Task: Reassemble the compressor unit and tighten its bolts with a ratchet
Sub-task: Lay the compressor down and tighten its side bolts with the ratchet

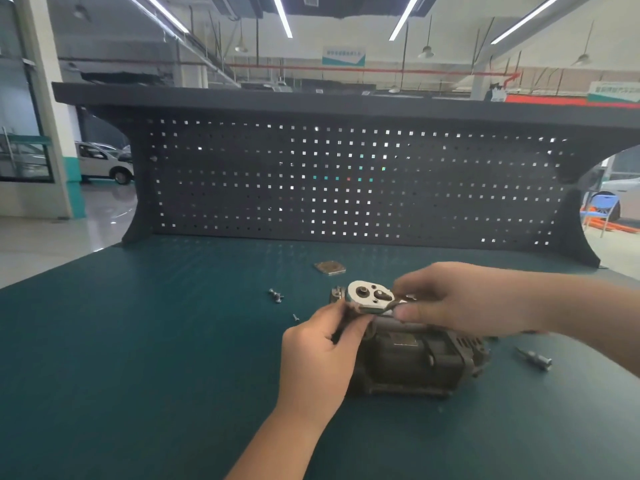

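Carefully now: left hand [320,355] and right hand [460,299] pinching opposite edges of silvery valve plate [370,296], held level just above dark compressor body [412,362] near bench mat's [138,341] right front edge. Best lowered flat, holes aligned. Beyond, loose bolts [276,295] and square gasket [330,267].

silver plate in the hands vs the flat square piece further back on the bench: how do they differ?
The silver plate is held above the compressor body by the left hand and right hand; the square piece lies flat and untouched on the bench. The silver plate is rounded, bright and has holes; the square piece is duller, brownish, with no holes visible. Both are flat and thin.
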Tool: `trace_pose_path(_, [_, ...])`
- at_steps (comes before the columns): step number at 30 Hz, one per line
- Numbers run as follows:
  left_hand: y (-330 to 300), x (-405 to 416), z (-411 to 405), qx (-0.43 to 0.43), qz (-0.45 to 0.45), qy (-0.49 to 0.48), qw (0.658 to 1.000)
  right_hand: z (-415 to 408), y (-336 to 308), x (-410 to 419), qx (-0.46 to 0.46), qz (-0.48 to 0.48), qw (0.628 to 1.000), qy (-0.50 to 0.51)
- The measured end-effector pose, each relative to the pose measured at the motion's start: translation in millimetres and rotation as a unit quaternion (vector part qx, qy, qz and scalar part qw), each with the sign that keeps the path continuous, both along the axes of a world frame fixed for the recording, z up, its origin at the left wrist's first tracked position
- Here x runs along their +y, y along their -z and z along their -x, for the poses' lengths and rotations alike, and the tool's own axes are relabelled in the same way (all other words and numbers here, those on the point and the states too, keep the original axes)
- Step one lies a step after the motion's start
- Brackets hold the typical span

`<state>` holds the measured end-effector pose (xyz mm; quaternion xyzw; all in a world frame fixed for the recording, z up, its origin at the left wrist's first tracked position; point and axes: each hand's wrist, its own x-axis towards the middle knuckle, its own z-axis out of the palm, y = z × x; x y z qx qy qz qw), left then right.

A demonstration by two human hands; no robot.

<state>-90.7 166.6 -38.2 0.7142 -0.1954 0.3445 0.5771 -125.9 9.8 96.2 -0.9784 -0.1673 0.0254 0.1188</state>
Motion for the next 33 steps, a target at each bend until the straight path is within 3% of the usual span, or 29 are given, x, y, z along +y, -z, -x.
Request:
trace_pose_path(2, [0.6, -0.6, -1.2, 0.008, 0.012, -0.005, 1.000, 1.1, 9.8, 6.0, -0.017, -0.040, 0.999, 0.027])
trace_pose_path(4, [2.4, -1.4, -0.5, 0.022, 0.022, -0.007, 1.000, 14.7, 29.5, 20.8, 0.068, -0.174, 0.980, 0.070])
trace_pose_path(6, [4.2, -1.0, 0.2, 0.045, 0.027, 0.013, 0.999, 33.0, 39.5, 39.4, 0.209, -0.325, 0.918, 0.088])
trace_pose_path(7, [4.1, -0.3, 0.3, 0.058, 0.031, 0.023, 0.998, 34.5, 43.1, 43.3, 0.229, -0.356, 0.902, 0.077])
trace_pose_path(9, [3.0, 2.0, -1.2, 0.072, 0.051, 0.032, 0.996, 22.9, 47.0, 38.8, 0.183, -0.345, 0.917, 0.079])
trace_pose_path(11, [-0.1, 3.8, -1.2, 0.060, 0.057, 0.021, 0.996, 9.8, 38.3, 28.5, 0.098, -0.241, 0.962, 0.084])
trace_pose_path(13, [-2.1, 3.5, 0.1, 0.036, 0.036, 0.018, 0.999, 2.8, 28.7, 16.3, 0.073, -0.188, 0.977, 0.069])
trace_pose_path(18, [0.7, 4.6, -1.6, 0.019, 0.002, 0.014, 1.000, 2.0, 34.1, 13.5, 0.114, -0.225, 0.963, 0.094])
trace_pose_path(25, [-4.2, 5.5, 3.0, 0.035, 0.002, 0.026, 0.999, -5.3, 51.9, 16.3, -0.095, -0.178, 0.979, 0.030])
trace_pose_path(29, [-2.1, 11.9, -1.0, 0.078, -0.084, 0.004, 0.993, -9.8, 48.7, 11.0, -0.106, -0.235, 0.966, 0.037])
trace_pose_path(33, [3.8, 17.9, -9.2, 0.120, -0.008, 0.054, 0.991, -10.8, 53.0, 7.0, -0.100, -0.260, 0.960, 0.042])
